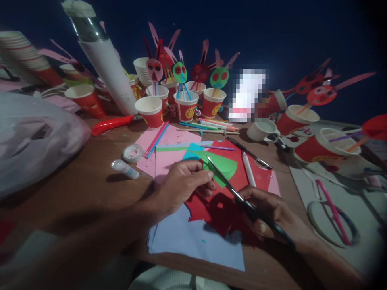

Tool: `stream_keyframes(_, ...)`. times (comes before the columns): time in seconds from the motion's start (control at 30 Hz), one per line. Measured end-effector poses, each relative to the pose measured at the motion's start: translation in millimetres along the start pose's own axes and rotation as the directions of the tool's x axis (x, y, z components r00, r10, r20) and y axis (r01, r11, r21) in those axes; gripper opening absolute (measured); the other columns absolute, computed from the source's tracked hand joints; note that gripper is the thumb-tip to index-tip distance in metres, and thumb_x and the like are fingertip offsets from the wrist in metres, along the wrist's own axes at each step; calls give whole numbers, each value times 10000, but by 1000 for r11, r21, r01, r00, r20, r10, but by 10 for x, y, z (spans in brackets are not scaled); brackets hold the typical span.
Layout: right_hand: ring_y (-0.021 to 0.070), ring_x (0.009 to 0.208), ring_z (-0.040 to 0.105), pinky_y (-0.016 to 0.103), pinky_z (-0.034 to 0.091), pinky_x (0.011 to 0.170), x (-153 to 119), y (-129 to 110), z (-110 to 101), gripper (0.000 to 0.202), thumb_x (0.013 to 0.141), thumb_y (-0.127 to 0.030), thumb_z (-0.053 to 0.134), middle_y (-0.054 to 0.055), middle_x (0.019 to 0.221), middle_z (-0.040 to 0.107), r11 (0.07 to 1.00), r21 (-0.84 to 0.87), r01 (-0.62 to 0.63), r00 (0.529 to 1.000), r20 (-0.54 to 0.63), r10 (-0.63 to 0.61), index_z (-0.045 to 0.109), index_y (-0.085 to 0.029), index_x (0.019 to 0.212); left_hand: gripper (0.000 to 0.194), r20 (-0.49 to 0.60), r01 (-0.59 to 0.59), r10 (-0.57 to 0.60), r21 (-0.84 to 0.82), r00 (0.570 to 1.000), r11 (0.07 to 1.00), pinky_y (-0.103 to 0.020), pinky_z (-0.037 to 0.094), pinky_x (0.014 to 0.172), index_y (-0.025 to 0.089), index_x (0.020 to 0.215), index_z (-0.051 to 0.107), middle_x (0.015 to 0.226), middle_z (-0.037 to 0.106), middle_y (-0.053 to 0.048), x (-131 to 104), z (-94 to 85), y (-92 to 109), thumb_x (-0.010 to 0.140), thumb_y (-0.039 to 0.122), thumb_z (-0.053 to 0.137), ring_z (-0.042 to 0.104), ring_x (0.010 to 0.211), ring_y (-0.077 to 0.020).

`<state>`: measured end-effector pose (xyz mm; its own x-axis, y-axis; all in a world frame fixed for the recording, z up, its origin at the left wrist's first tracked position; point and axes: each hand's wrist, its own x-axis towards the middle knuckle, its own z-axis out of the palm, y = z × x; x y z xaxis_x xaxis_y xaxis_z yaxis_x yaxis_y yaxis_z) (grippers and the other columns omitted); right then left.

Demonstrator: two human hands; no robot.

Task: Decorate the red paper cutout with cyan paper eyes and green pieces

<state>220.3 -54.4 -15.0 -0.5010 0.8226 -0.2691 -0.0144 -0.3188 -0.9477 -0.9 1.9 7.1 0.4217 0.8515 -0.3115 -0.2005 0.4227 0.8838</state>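
Observation:
My left hand [190,177] pinches a piece of green paper [226,163] between thumb and fingers, near the middle of the table. My right hand [269,209] is closed around the handles of black-handled scissors [229,187]. The blades point up and to the left, at the green paper close to my left fingertips; whether they are biting into it I cannot tell. Beneath both hands lie red paper [208,205] with ragged cut edges, white sheets [196,245] and pink paper [145,165]. A blue piece of paper [192,151] sits just behind the green one.
Paper cups [186,108] with paper rabbit faces on straws line the back. A white mug [263,131], a roll of tape [133,153], a glue tube [124,168] and a red-handled knife [111,125] lie around. A plastic bag [36,141] bulges at left; a tall flask [105,64] leans behind it.

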Motion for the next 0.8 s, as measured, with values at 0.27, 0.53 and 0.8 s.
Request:
stream_keyframes(0.27,41,437,362,151,274,391,-16,-62,19,446,684,-485,734,-64,588,440,999,-27,-43,998,-36,42,524,-170,921,171,-11,13,-13,-7,1000,1000,-144,376,406,129,631,576,560,630,7,5,2,4,727,246,655,590,469,-80)
stream_keyframes(0.53,54,475,321,178,256,423,-15,-27,-23,470,685,-504,722,-60,601,428,996,-57,-72,997,-18,71,522,-171,950,177,-3,72,-72,8,997,997,-152,370,409,120,605,570,549,636,-9,-11,-1,71,712,235,653,578,445,-78)
stream_keyframes(0.8,89,560,352,198,312,494,-9,-64,-31,485,664,-530,725,-38,654,435,989,-140,-53,999,-12,52,538,-182,945,160,13,89,-90,28,996,996,-177,432,470,113,594,578,551,634,-15,-2,-9,74,692,219,647,582,453,-83)
